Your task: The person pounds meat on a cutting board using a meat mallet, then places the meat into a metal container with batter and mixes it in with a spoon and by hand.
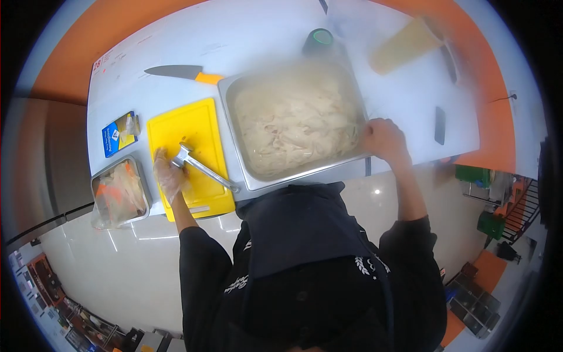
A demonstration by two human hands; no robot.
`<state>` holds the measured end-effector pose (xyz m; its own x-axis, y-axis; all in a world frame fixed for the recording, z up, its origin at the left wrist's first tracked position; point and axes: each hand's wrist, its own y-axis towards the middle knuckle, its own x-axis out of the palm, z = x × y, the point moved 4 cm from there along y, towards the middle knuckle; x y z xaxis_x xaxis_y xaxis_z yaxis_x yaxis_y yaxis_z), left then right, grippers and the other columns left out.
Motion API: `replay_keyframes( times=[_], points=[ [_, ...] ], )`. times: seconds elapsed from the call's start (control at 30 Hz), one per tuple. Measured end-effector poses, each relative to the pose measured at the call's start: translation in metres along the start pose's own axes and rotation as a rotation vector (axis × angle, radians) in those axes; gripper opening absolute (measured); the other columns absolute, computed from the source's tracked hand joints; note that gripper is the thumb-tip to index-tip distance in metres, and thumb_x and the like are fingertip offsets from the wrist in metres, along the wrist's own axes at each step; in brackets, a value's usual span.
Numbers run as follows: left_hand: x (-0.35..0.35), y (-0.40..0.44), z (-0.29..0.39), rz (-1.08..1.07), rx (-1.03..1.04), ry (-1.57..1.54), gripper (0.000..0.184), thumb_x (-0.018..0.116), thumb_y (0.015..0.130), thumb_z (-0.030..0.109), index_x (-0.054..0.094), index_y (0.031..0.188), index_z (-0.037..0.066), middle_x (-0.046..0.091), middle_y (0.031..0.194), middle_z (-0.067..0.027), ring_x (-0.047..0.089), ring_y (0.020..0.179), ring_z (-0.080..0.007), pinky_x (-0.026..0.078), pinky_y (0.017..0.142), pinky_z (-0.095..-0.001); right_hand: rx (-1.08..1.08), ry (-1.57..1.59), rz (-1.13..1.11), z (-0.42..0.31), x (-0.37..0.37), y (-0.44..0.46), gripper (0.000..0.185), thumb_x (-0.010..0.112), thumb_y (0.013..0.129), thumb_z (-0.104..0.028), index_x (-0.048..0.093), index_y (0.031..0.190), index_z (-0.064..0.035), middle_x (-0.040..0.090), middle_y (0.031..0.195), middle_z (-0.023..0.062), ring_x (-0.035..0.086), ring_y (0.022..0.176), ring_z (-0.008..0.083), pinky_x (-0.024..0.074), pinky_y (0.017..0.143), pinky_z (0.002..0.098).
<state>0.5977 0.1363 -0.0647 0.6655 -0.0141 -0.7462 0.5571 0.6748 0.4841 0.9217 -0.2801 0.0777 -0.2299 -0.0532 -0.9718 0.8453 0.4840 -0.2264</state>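
Note:
My left hand [169, 175], in a clear plastic glove, rests along the left edge of a yellow cutting board [202, 132]. Its fingers reach forward beside the head of a metal meat mallet [205, 169], which lies across the board. Whether they touch the mallet I cannot tell. My bare right hand [385, 139] is closed at the lower right corner of a large steel pan [237, 149]; what its curled fingers hold, if anything, is hidden. Pale slices of raw meat [293, 126] in cloudy liquid fill the pan.
A knife [176, 71] with a yellow handle lies behind the board. Left of it are a blue-and-yellow box [120, 134] and a small steel tray [145, 205] holding plastic-wrapped contents. A yellowish jug [407, 47], dark cup [317, 41] and dark flat object [440, 125] are also on the table.

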Motion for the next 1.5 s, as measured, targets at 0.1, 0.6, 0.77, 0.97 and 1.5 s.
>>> replay_keyframes(
  times=[0.1,0.6,0.77,0.97,1.5],
  points=[
    [0.004,0.003,0.005,-0.086,-0.464,-0.507,0.026,0.043,0.098,0.022,0.057,0.112,0.005,0.062,0.088,-0.0074,0.058,0.067,-0.0153,0.044,0.042,-0.0295,0.086,-0.056,0.103,0.004,-0.014,-0.004,0.025,0.053,0.084,-0.023,0.068,0.081,-0.0036,0.066,0.083,0.0223,0.066,0.078,0.0399,0.0539,0.071,0.0477],
    [0.001,0.0,0.014,-0.15,-0.704,-0.68,0.027,0.045,0.098,0.031,0.057,0.104,0.008,0.061,0.085,-0.0047,0.056,0.061,-0.0161,0.043,0.041,-0.0287,0.055,-0.183,-0.127,-0.021,-0.007,-0.007,0.02,0.055,0.077,-0.013,0.07,0.084,-0.0023,0.069,0.086,0.0208,0.069,0.079,0.0365,0.0555,0.07,0.0446],
    [0.0,0.007,0.01,-0.05,-0.132,-0.111,0.026,0.044,0.098,0.03,0.056,0.103,0.008,0.061,0.086,-0.006,0.057,0.062,-0.0168,0.042,0.039,-0.0291,0.005,-0.192,-0.104,-0.021,0.004,-0.001,0.02,0.056,0.076,-0.012,0.07,0.086,-0.0024,0.069,0.086,0.0198,0.069,0.079,0.0365,0.0553,0.071,0.0444],
    [0.006,-0.001,0.009,-0.183,-0.768,-0.688,0.025,0.042,0.099,0.028,0.057,0.102,0.009,0.062,0.089,-0.0066,0.058,0.065,-0.0155,0.042,0.039,-0.0295,-0.001,-0.179,-0.025,-0.025,0.011,0.012,0.02,0.055,0.076,-0.013,0.07,0.085,-0.0028,0.069,0.083,0.0195,0.069,0.079,0.037,0.0551,0.071,0.0445],
    [-0.006,0.006,0.018,-0.147,-0.449,-0.213,0.027,0.056,0.086,0.005,0.059,0.111,-0.005,0.062,0.112,-0.0208,0.059,0.105,-0.0362,0.045,0.096,-0.0375,-0.04,-0.146,-0.044,-0.017,0.007,-0.017,0.02,0.055,0.079,-0.017,0.069,0.079,-0.0022,0.067,0.078,0.0202,0.067,0.075,0.0378,0.0544,0.069,0.0453]
  ],
)
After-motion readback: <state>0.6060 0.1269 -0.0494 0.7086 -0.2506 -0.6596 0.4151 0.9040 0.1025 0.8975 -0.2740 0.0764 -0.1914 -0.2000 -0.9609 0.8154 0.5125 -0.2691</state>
